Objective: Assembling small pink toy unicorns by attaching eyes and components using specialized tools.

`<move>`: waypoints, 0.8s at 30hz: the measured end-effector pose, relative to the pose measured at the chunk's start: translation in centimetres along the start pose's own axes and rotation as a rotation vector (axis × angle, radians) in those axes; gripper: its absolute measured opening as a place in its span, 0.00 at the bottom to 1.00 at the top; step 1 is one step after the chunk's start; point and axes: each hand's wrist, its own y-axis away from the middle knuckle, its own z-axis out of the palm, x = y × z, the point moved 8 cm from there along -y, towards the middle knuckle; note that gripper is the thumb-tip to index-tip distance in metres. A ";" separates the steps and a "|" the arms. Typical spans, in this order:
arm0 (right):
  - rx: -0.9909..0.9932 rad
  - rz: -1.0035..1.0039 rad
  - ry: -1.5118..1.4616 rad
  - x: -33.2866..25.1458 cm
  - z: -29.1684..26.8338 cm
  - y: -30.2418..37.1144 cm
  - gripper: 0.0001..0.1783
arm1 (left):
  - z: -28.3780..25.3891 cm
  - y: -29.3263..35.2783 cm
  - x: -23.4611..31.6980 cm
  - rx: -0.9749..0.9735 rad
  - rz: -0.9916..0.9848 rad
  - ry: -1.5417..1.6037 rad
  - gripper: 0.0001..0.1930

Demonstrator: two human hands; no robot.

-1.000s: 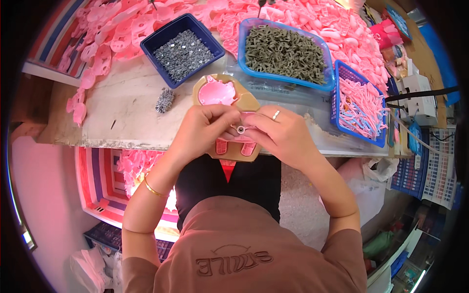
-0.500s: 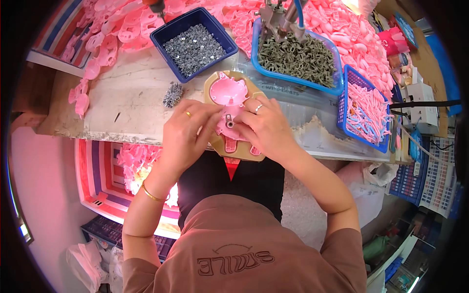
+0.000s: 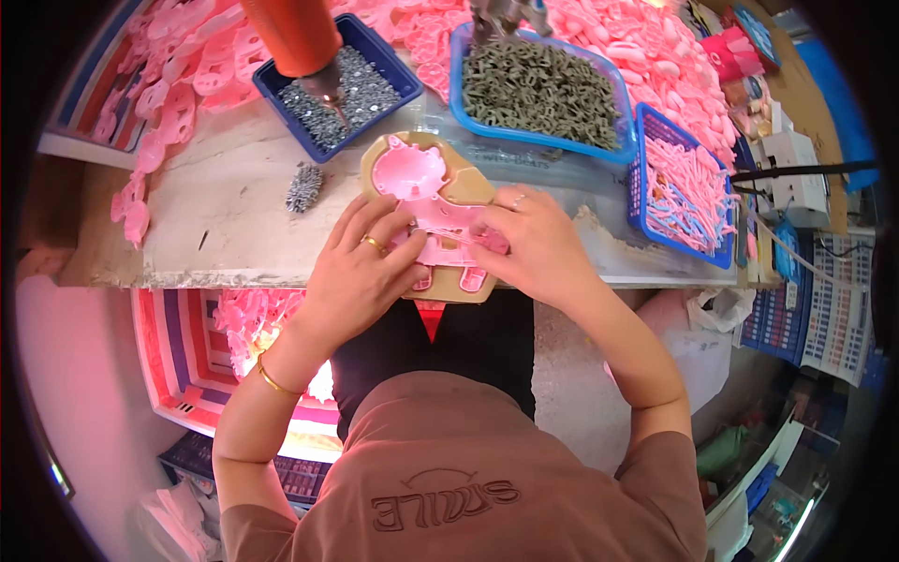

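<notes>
A pink plastic toy shell [image 3: 409,170], hollow side up and shaped like an animal, lies in a tan holding block [image 3: 459,155] at the table's front edge. My left hand [image 3: 361,258] is at the shell's left side, its bent fingertips and thumb on the pink plastic. On the opposite side, my right hand [image 3: 536,245] has its thumb and fingers closed at the shell's right edge. Part of the shell's middle is hidden under both hands. Below the block a red pointed piece [image 3: 431,320] sticks out.
An orange power screwdriver [image 3: 295,37] hangs over a dark blue tray of screws [image 3: 409,91]. A small screw pile [image 3: 304,187] lies beside it. Further right stand a blue tub of grey-green parts [image 3: 538,94] and a blue basket of pink sticks [image 3: 688,192]. Pink shells [image 3: 599,42] cover the back.
My hands have moved apart to the shell's two sides. The small metal fitting seen in its middle no longer shows. The orange screwdriver now reaches further into view above the screw tray.
</notes>
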 end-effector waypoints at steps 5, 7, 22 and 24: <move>0.120 -0.100 0.104 -0.8 -0.1 -0.3 0.08 | 0.3 -0.3 0.0 -0.023 -0.008 -0.007 0.20; 0.131 -0.103 0.122 -0.8 -0.2 -0.2 0.08 | 0.5 -0.3 0.0 -0.025 -0.008 -0.009 0.20; 0.223 -0.193 -0.116 -4.4 -4.7 -6.3 0.13 | -1.2 -0.5 -0.8 0.078 -0.010 0.060 0.20; 0.429 -0.269 -0.190 -7.3 -8.1 -9.7 0.18 | -3.0 -1.5 -1.9 0.181 -0.017 0.059 0.15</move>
